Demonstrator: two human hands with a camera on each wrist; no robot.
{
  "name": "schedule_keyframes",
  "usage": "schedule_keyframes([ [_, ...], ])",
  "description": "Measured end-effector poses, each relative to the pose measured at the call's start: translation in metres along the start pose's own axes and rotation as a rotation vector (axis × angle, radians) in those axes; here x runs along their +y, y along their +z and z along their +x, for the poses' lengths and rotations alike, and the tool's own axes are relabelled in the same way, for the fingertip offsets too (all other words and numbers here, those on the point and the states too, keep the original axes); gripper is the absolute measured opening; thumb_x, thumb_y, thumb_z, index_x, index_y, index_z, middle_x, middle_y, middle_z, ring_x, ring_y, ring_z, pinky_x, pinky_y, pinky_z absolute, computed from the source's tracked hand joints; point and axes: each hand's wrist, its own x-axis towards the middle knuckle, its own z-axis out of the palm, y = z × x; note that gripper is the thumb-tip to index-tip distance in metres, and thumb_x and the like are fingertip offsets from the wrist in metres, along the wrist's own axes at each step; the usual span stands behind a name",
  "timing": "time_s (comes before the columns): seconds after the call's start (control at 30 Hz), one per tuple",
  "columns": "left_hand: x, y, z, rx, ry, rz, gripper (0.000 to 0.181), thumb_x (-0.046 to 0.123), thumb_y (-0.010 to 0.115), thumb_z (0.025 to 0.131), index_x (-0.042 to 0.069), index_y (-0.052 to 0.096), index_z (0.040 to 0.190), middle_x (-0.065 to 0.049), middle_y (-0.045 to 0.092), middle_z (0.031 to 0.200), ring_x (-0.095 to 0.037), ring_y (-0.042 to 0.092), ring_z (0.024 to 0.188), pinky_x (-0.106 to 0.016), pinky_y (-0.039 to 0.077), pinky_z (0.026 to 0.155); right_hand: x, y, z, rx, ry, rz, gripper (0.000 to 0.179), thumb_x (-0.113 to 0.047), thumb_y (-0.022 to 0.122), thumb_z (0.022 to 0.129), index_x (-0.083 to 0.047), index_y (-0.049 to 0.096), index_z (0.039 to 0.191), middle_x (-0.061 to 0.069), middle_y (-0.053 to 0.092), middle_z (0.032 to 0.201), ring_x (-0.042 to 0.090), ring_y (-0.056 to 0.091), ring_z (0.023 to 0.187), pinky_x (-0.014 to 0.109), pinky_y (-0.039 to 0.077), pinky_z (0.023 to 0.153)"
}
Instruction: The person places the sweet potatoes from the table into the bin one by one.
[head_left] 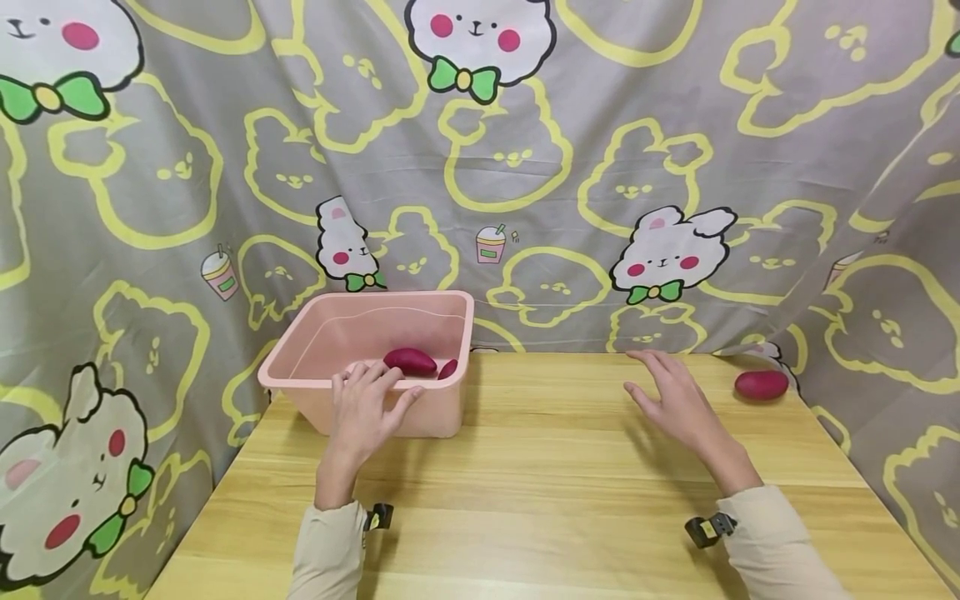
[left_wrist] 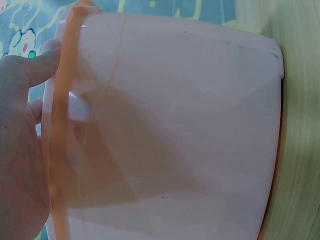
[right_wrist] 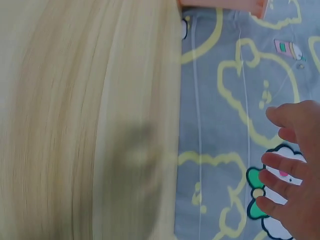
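A pink plastic bin (head_left: pixel 465 333) stands at the back left of the table. My left hand (head_left: pixel 367 408) holds its near rim, fingers over the edge and thumb on the outside; in the left wrist view the thumb lies against the rim beside the bin's wall (left_wrist: pixel 200 100). Inside are a purple-red sweet potato (head_left: pixel 410 361) and part of a second purple-red piece (head_left: pixel 448 369), mostly hidden by the rim. My right hand (head_left: pixel 675 400) hovers over the table's right side, fingers spread and holding nothing. Right of it lies another purple-red sweet potato (head_left: pixel 761 385).
The wood-grain table (head_left: pixel 525 517) ends at the back against a grey curtain (head_left: pixel 540 167) with cartoon rabbits and yellow outlines. The curtain also closes in the left and right sides.
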Motion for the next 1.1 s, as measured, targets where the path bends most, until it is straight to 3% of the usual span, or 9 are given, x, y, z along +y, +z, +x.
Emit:
schedule_keyframes([
  [0.33, 0.001, 0.001, 0.001, -0.004, -0.005, -0.001, 0.033, 0.049, 0.071, 0.092, 0.017, 0.066, 0.090, -0.005, 0.066, 0.099, -0.034, 0.056, 0.100, -0.054, 0.027, 0.082, 0.027, -0.007, -0.009, -0.014, -0.013, -0.029, 0.053, -0.010, 0.078, 0.089, -0.002, 0.058, 0.137, 0.024, 0.058, 0.130, 0.048, 0.051, 0.122, 0.068, 0.038, 0.099],
  [0.7, -0.001, 0.000, 0.000, -0.006, 0.001, 0.023, 0.032, 0.048, 0.070, 0.092, 0.016, 0.067, 0.091, -0.005, 0.066, 0.100, -0.036, 0.057, 0.104, -0.054, 0.028, 0.082, 0.047, -0.007, -0.023, -0.070, 0.050, -0.051, 0.054, -0.010, 0.077, 0.089, 0.000, 0.055, 0.137, 0.030, 0.055, 0.134, 0.055, 0.049, 0.121, 0.072, 0.037, 0.098],
  [0.87, -0.001, -0.001, -0.001, -0.009, 0.000, 0.026, 0.033, 0.049, 0.070, 0.092, 0.016, 0.067, 0.092, -0.005, 0.066, 0.100, -0.037, 0.057, 0.104, -0.054, 0.028, 0.083, 0.055, -0.014, -0.025, -0.088, 0.077, -0.036, 0.058, -0.008, 0.076, 0.088, 0.001, 0.052, 0.140, 0.033, 0.053, 0.133, 0.057, 0.048, 0.119, 0.073, 0.036, 0.096],
  [1.1, 0.000, 0.000, 0.000, -0.010, 0.001, 0.021, 0.032, 0.048, 0.071, 0.092, 0.017, 0.067, 0.091, -0.004, 0.067, 0.104, -0.036, 0.057, 0.104, -0.053, 0.027, 0.082, 0.072, -0.025, -0.027, -0.070, 0.052, -0.080, 0.060, -0.006, 0.079, 0.084, 0.001, 0.054, 0.137, 0.032, 0.054, 0.132, 0.058, 0.048, 0.119, 0.072, 0.036, 0.096],
])
